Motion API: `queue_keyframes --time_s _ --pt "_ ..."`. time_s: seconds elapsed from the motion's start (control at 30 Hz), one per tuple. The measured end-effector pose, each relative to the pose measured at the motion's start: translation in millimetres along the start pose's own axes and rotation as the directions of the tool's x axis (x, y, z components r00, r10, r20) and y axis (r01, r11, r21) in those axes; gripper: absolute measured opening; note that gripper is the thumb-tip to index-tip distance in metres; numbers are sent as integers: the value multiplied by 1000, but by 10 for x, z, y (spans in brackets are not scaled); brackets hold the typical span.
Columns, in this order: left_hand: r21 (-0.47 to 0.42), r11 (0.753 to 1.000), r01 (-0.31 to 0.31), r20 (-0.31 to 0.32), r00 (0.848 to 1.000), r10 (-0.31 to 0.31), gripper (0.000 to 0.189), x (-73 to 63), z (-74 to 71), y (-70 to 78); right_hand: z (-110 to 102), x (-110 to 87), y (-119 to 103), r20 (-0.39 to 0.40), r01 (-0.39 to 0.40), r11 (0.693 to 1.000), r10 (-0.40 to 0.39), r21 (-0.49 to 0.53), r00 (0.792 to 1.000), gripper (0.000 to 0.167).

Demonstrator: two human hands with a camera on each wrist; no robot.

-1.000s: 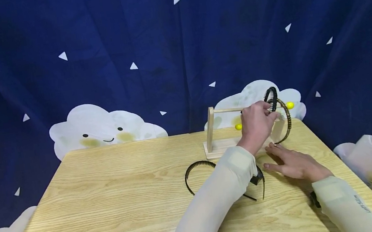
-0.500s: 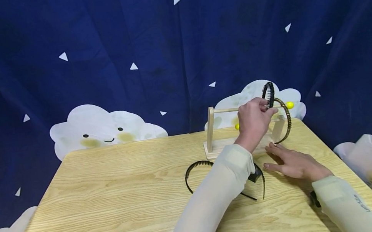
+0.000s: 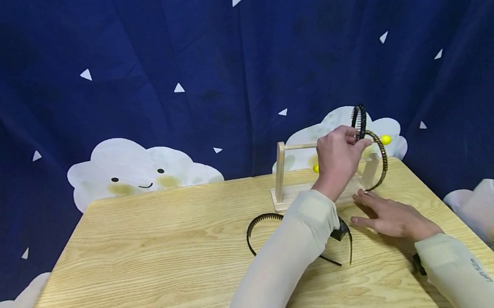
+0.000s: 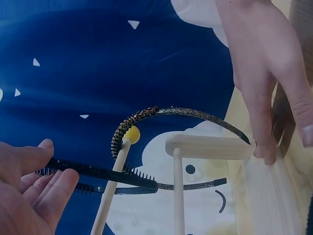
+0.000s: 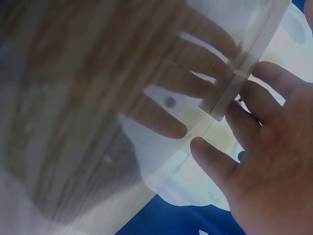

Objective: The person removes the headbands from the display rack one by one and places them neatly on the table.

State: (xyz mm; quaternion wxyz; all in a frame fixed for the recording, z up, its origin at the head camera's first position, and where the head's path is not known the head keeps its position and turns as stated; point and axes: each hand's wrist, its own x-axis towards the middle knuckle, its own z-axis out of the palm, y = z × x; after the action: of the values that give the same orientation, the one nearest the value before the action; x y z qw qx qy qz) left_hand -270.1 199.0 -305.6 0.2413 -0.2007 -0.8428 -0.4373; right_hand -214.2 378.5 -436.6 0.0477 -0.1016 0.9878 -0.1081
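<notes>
My left hand [image 3: 337, 155] pinches a black toothed headband [image 3: 360, 120] above the upper rod of a wooden stand [image 3: 279, 173]. In the left wrist view, the two arms of this headband [image 4: 107, 174] lie on either side of the rod [image 4: 103, 208], between my thumb and fingers. Right beside it, a bronze beaded headband [image 3: 384, 160] hangs from the rod near its yellow end knob [image 3: 386, 140]. My right hand [image 3: 391, 216] has its fingers extended, fingertips at the front edge of the stand's base [image 5: 215, 110].
Another black toothed headband [image 3: 264, 217] lies on the wooden table [image 3: 150, 268], partly covered by my left sleeve. Near it is a black bow-like piece [image 3: 340, 231]. A second yellow knob [image 3: 316, 168] shows behind my left hand. A blue cloud-print curtain [image 3: 231, 99] hangs behind.
My left hand has lifted the black headband slightly upward above the rod. The right hand stays at the base, and the bronze headband hangs as before.
</notes>
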Motion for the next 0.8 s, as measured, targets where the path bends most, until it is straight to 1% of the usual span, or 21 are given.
queue_keyframes --time_s 0.13,0.4,0.53,0.8 --pt "-3 1000 13 -7 1000 -13 29 4 -26 7 2 1 1 -1 -2 1000 2 -5 1000 88" --pt "-71 997 25 0 1000 -25 26 16 -76 31 4 6 2 4 0 1000 0 1 1000 88" --pt "-81 997 17 0 1000 -17 26 13 -98 53 2 5 -1 2 3 1000 -3 5 1000 87" --pt "-136 991 3 -8 1000 -4 27 8 -180 84 -11 -6 -12 6 5 1000 -5 8 1000 86"
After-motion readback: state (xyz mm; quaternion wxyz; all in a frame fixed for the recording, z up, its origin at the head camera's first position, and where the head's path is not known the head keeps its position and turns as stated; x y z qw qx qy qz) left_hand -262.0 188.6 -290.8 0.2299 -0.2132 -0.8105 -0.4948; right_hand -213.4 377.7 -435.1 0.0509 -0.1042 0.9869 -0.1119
